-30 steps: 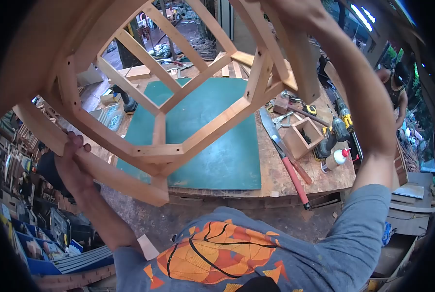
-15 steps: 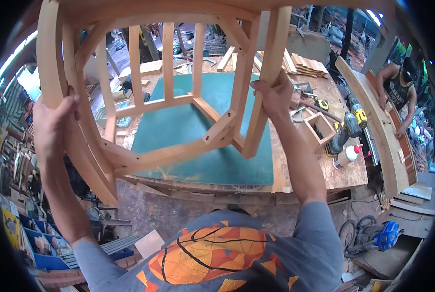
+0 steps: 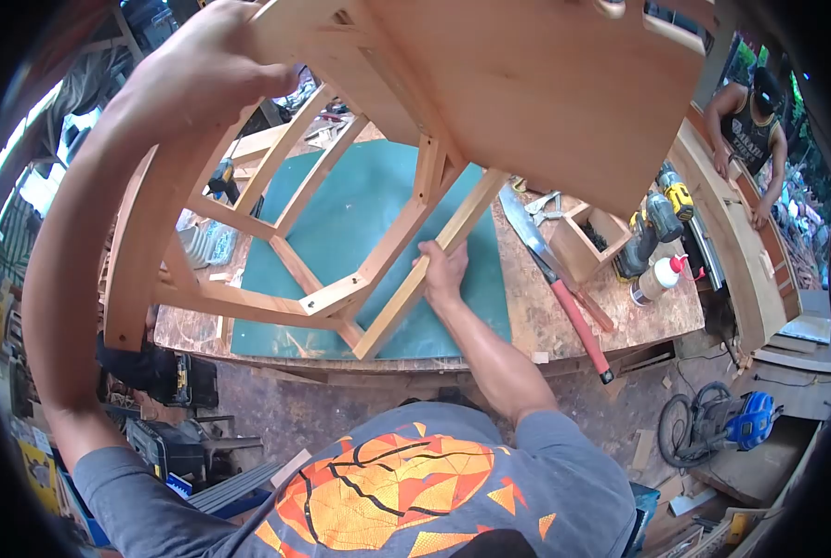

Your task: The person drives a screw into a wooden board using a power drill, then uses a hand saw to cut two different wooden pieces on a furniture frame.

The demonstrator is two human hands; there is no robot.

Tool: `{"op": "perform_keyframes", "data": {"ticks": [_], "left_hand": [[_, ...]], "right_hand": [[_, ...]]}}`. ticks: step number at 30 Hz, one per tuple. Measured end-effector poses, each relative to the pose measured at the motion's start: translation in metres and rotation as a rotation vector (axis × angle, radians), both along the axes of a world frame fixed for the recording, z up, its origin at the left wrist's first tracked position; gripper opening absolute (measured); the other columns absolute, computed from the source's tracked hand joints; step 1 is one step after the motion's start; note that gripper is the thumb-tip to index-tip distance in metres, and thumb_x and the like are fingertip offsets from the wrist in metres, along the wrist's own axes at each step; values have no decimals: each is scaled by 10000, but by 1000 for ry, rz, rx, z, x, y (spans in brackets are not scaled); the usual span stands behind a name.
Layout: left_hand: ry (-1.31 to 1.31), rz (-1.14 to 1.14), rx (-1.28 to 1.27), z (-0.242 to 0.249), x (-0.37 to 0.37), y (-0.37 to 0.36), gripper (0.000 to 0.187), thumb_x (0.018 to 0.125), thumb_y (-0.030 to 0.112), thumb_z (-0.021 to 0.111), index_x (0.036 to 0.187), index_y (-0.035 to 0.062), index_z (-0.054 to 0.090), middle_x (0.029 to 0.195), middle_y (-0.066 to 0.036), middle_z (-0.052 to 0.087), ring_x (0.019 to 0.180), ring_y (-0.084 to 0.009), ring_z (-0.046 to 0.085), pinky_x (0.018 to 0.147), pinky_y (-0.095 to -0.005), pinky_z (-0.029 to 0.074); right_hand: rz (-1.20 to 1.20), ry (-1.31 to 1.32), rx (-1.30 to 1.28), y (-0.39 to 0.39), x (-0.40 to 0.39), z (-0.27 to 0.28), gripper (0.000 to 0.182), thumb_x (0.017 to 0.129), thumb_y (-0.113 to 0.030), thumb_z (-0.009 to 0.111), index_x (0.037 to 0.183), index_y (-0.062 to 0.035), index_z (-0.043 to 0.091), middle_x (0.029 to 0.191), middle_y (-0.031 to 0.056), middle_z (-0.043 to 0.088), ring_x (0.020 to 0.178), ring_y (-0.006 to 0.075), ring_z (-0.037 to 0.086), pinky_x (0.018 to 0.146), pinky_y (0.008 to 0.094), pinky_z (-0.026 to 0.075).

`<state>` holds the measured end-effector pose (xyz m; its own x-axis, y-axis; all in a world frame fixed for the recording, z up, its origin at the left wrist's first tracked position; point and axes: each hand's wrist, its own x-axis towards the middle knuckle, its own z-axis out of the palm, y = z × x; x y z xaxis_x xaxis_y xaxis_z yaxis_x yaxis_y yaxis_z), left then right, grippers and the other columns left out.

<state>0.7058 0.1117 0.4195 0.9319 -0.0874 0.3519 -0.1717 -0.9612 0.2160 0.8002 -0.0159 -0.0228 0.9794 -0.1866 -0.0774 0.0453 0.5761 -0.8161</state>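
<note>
A pale wooden chair (image 3: pixel 546 93) is held tilted above the workbench, with its broad flat seat panel toward the upper right and its slatted back toward the left. My left hand (image 3: pixel 225 60) grips the frame high on the left; some of its fingers are hidden by the wood. Lower down, my right hand (image 3: pixel 445 272) wraps around one straight leg (image 3: pixel 402 302). Corner braces with dark screw holes join the rails. Beneath the chair lies a green mat (image 3: pixel 471 307) on the bench.
Right of the mat lie a machete (image 3: pixel 578 325) with a red handle, an open wooden box (image 3: pixel 578 256), cordless drills (image 3: pixel 662 219) and a glue bottle (image 3: pixel 657 281). Another person (image 3: pixel 755 139) handles a board at far right. A blue machine (image 3: pixel 755 421) with a hose sits on the floor.
The chair has turned and tipped, bringing its seat panel into view. My left hand has risen with the frame; my right hand has come lower and leftward. The machete is now uncovered.
</note>
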Motion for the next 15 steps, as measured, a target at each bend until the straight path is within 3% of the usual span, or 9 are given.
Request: {"op": "perform_keyframes", "data": {"ticks": [9, 13, 15], "left_hand": [[37, -79, 180, -35, 103, -36, 470, 710, 185, 802, 1099, -57, 697, 831, -138, 678, 725, -228, 666, 717, -369, 533], [13, -178, 275, -53, 126, -54, 507, 694, 171, 811, 1125, -64, 681, 849, -174, 697, 761, -264, 689, 763, -414, 550], [7, -218, 330, -62, 128, -61, 519, 689, 166, 813, 1132, -66, 673, 848, -184, 699, 771, -277, 696, 779, -428, 556]], "right_hand": [[37, 166, 115, 10, -21, -52, 464, 828, -20, 722, 1178, -15, 417, 905, 122, 600, 624, 244, 664, 557, 371, 607], [53, 213, 101, 10, -26, -73, 527, 873, -54, 729, 1289, 12, 411, 937, 123, 613, 706, 252, 693, 634, 369, 633], [194, 223, 4, -1, -22, -87, 423, 924, -127, 727, 1231, 53, 499, 1013, 154, 653, 784, 261, 719, 686, 395, 654]]}}
